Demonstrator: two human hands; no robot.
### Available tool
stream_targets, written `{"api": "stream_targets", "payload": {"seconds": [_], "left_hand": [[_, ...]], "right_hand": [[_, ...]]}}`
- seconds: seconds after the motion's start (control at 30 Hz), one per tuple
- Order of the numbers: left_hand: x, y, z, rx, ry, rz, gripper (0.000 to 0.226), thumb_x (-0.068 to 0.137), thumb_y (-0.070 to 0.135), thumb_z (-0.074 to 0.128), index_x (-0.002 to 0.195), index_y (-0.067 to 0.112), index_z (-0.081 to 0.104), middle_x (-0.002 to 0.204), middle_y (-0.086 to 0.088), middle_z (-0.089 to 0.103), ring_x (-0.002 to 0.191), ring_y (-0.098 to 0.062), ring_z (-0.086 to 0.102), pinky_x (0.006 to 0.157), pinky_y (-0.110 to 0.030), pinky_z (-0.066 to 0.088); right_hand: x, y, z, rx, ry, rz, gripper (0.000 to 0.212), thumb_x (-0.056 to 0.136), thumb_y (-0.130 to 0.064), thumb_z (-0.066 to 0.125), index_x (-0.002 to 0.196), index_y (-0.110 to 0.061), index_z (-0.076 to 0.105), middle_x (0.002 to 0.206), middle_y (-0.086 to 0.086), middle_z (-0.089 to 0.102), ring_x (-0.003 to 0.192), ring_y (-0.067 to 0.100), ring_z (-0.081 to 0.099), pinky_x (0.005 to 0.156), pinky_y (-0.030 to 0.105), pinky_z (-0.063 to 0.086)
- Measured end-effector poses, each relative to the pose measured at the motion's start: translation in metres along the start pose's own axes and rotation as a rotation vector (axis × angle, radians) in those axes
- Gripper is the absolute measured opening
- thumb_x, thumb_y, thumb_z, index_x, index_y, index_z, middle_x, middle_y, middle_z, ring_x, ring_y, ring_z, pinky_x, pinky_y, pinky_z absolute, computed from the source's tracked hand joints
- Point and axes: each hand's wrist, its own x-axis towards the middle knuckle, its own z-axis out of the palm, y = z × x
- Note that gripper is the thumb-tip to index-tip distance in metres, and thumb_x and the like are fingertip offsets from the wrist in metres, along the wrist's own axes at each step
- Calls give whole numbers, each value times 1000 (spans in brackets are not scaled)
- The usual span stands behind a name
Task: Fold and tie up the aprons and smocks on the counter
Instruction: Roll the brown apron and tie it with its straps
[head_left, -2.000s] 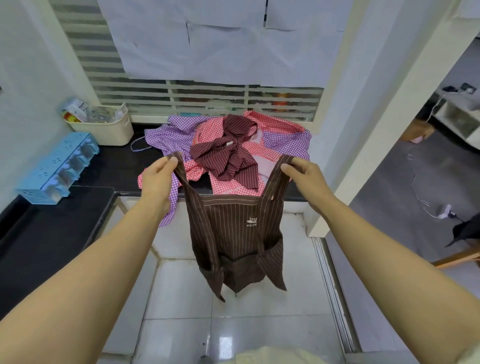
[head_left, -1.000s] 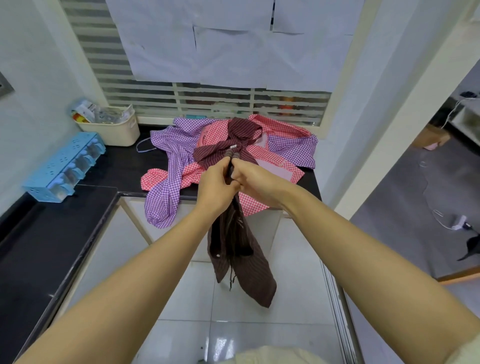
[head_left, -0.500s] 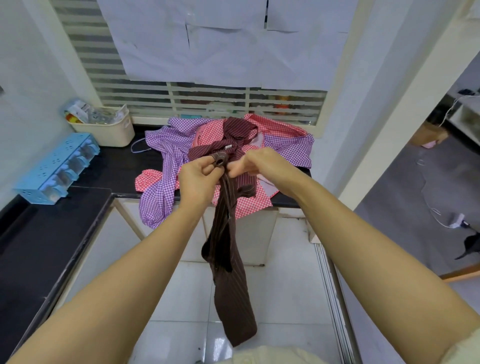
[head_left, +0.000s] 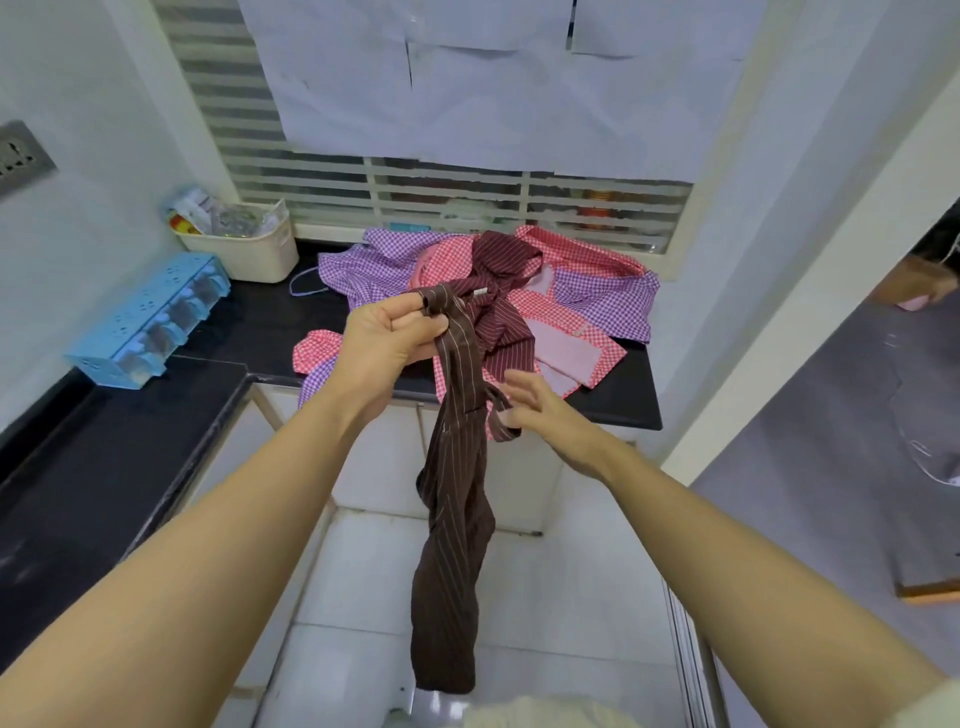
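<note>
The limp, probably light, brown pinstriped cloth apron (head_left: 457, 493) hung by its straps (head_left: 447, 306) from the pinching grip of the left hand (head_left: 382, 345), right hand (head_left: 540, 410) slack-fingered alongside.

Left hand (head_left: 384, 343) pinches brown apron (head_left: 452, 519) (hanging limp); right hand (head_left: 540, 415) perhaps touching.

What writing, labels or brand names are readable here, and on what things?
No text here is readable.
Colourful packets in the cream plastic basket: print too blurred.
Small white tag on the maroon striped garment: too small.
Taped-up white paper sheets: look blank.
</note>
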Motion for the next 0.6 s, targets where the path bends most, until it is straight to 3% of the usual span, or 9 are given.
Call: {"api": "stream_targets", "payload": {"seconds": [0.07, 0.13, 0.17, 0.27, 0.33, 0.43, 0.6], "left_hand": [[3, 4, -4, -12, 20, 3, 31, 89, -7, 59, 119, -3, 63, 97, -14, 74, 91, -25, 72, 85, -37, 58], [7, 8, -10, -23, 26, 2, 32, 89, -7, 58, 121, -6, 61, 105, -20, 71, 93, -27, 70, 87, -38, 58], [10, 10, -13, -26, 19, -1, 32, 90, -8, 57, 121, -8, 60, 108, -22, 69, 94, -27, 70, 87, -38, 58], [21, 13, -24, -37, -24, -29, 31, 91, -7, 55, 121, -10, 59, 104, -18, 71, 94, -25, 70, 85, -34, 58], [32, 14, -31, -53, -62, -42, 28, 91, -7, 54, 118, -7, 61, 98, -13, 73, 91, -22, 71, 82, -31, 58], [51, 17, -40, -104, -100, -49, 23, 91, -7, 52, 110, -1, 63, 90, -7, 74, 84, -16, 72, 81, -27, 59], [94, 27, -68, -171, -104, -65, 22, 92, -6, 51, 108, 2, 63, 89, -5, 75, 83, -13, 72, 78, -24, 59]], "right_hand": [[1, -2, 7, 214, 5, -24, 62, 85, -46, 51, 138, -13, 50, 129, 1, 59, 118, 17, 55, 106, 41, 39], [5, -2, 14, 362, 145, -68, 42, 93, -31, 35, 109, -10, 68, 107, 5, 70, 103, 18, 62, 96, 40, 45], [5, -5, 18, 318, 207, -73, 37, 97, -20, 32, 102, -14, 68, 104, 4, 70, 102, 18, 61, 93, 37, 45], [18, -6, 22, 14, 176, -133, 36, 94, 1, 44, 119, -22, 57, 107, -4, 62, 97, 1, 58, 77, 13, 44], [34, -7, 25, -60, 70, -167, 45, 92, -2, 56, 132, -21, 50, 117, -5, 60, 100, -6, 57, 80, 6, 44], [61, -4, 34, -171, 28, -80, 46, 88, -29, 71, 131, -20, 56, 129, -4, 60, 118, 12, 56, 101, 27, 44], [108, -4, 45, -189, 366, -195, 14, 89, -26, 70, 90, -12, 68, 107, 6, 67, 106, 15, 59, 90, 29, 41]]}}
